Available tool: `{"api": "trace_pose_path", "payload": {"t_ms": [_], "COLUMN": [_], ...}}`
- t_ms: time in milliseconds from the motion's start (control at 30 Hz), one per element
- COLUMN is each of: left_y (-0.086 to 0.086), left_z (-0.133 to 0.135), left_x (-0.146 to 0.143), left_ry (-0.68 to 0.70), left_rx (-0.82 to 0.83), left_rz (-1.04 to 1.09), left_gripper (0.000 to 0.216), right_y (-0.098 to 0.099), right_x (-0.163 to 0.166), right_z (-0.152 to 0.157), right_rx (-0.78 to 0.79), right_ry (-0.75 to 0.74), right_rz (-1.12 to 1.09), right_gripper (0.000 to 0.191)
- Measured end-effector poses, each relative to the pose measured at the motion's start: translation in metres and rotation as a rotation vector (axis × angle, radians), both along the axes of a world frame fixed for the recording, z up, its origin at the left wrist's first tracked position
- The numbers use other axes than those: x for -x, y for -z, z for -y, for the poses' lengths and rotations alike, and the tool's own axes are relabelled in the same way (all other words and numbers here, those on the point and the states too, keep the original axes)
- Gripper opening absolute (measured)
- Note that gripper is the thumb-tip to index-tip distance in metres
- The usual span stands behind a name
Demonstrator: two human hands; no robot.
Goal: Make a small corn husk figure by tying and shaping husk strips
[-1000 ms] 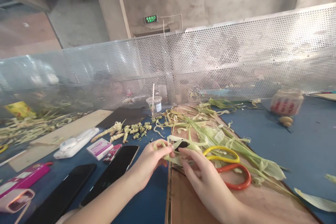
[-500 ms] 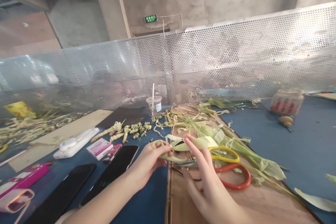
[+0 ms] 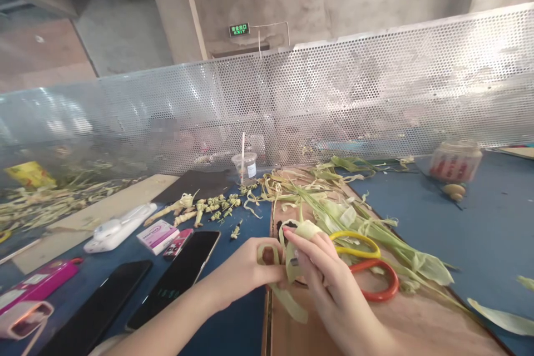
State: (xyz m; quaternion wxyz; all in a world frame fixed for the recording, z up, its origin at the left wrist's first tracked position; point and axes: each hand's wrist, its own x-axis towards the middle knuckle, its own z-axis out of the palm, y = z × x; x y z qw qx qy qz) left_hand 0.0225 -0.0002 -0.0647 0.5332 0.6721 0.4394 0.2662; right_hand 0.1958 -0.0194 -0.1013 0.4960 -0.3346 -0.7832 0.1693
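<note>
Both my hands work a pale green leaf strip (image 3: 303,231) just above the near end of a wooden board (image 3: 417,322). My left hand (image 3: 246,270) pinches a curled loop of the strip between thumb and fingers. My right hand (image 3: 323,270) is closed on the same strip, which bends over its fingertips and trails down as a tail (image 3: 292,306). Scissors with one yellow and one red handle (image 3: 367,267) lie on the board right beside my right hand. A heap of green leaves (image 3: 346,211) lies behind them.
Two dark phones (image 3: 179,275) lie on the blue table at the left, beside a small pink box (image 3: 157,235) and a white device (image 3: 119,227). Small woven leaf pieces (image 3: 208,208) and a plastic cup with a straw (image 3: 246,167) stand farther back. A perforated metal screen (image 3: 334,105) bounds the table.
My hands have drawn nearer and lower over the board's near end. The strip has been bent over my right fingers, its tail hanging down; the left hand's loop has tightened.
</note>
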Motion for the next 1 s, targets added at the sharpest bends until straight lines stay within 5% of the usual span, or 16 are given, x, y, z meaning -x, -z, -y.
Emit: {"api": "trace_pose_path", "payload": {"t_ms": [533,1000], "left_y": [-0.012,-0.011], "left_z": [0.007,0.007], "left_x": [0.003,0.003], "left_ry": [0.274,0.226], "left_rx": [0.138,0.126], "left_rz": [0.115,0.059], "left_gripper": [0.015,0.019], "right_y": [-0.002,0.002], "right_x": [0.004,0.005], "right_z": [-0.003,-0.006], "right_rx": [0.167,0.440], "right_ry": [-0.012,0.040], "right_rz": [-0.019,-0.084], "right_gripper": [0.025,0.038]}}
